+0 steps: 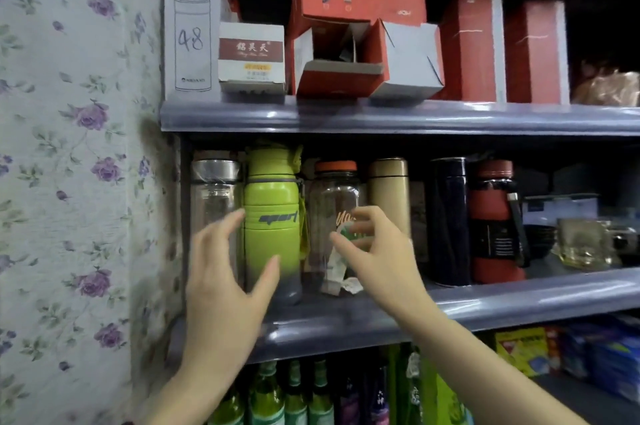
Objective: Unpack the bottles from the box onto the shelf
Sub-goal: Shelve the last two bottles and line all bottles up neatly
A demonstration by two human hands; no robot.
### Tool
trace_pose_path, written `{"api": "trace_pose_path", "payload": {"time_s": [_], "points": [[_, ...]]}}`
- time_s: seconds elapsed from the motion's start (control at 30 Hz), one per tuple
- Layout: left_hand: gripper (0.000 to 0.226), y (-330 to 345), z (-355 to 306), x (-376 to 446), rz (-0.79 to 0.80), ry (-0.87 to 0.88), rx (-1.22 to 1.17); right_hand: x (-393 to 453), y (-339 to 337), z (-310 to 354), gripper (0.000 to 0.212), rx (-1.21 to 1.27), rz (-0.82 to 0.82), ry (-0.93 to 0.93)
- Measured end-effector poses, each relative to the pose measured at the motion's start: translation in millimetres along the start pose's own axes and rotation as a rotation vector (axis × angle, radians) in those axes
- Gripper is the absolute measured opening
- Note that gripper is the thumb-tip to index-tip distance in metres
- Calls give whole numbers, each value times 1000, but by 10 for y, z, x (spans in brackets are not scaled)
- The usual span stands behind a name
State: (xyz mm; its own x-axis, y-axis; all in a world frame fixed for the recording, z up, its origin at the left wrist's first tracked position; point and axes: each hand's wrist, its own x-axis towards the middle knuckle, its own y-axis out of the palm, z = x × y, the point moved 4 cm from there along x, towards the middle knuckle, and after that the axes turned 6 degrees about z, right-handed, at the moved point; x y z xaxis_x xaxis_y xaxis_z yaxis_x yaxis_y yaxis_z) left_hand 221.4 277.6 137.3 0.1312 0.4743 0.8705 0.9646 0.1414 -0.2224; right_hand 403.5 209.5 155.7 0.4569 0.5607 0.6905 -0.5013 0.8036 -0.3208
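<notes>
The middle shelf [519,303] holds a row of bottles standing upright along its front edge. From nine o'clock toward three o'clock they run: a clear bottle with a steel cap [215,203], a green sport bottle [272,234], a clear bottle with an orange lid [334,216], a gold flask [388,192], a dark flask [449,220] and a red bottle [493,220]. All rest on the shelf; none is tilted.

The left hand [221,289] is open, fingers spread, cupped about the lower part of the green sport bottle. Thumb and fingertips sit at or just beside its surface; whether they bear on it cannot be told, but no closed grasp shows. The right hand [377,251] is in front of the clear bottle with the orange lid, fingers curled loosely, with a small green-and-white item showing at the fingertips. Whether this is a label on the bottle or something pinched by the hand cannot be told.

An opened red box [343,61] lies on its side on the upper shelf [415,118] at twelve o'clock, flaps out, among other closed cartons. Its interior looks largely empty, though this is not certain.

Assessment: the placing appears well advanced, with at least the green sport bottle set down. What remains, by judgement, is straightening the row. How many cartons are yet to be unpacked cannot be determined.
</notes>
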Motion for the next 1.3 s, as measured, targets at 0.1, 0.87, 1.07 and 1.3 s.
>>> {"api": "trace_pose_path", "payload": {"time_s": [0.1, 0.87, 1.07, 1.3], "points": [[77, 470, -246, -40, 246, -35, -136, 73, -463, -273, 41, -8, -211, 55], [93, 1601, -262, 265, 294, -456, 229, 497, -397, -992, 72, -110, 95, 233], [90, 1532, -184, 284, 328, -422, 199, 518, -424, -1035, 83, -25, 108, 223], [112, 1422, -62, 321, 420, -335, 63, 551, -427, -1150, 85, 35, 184, 233]]}}
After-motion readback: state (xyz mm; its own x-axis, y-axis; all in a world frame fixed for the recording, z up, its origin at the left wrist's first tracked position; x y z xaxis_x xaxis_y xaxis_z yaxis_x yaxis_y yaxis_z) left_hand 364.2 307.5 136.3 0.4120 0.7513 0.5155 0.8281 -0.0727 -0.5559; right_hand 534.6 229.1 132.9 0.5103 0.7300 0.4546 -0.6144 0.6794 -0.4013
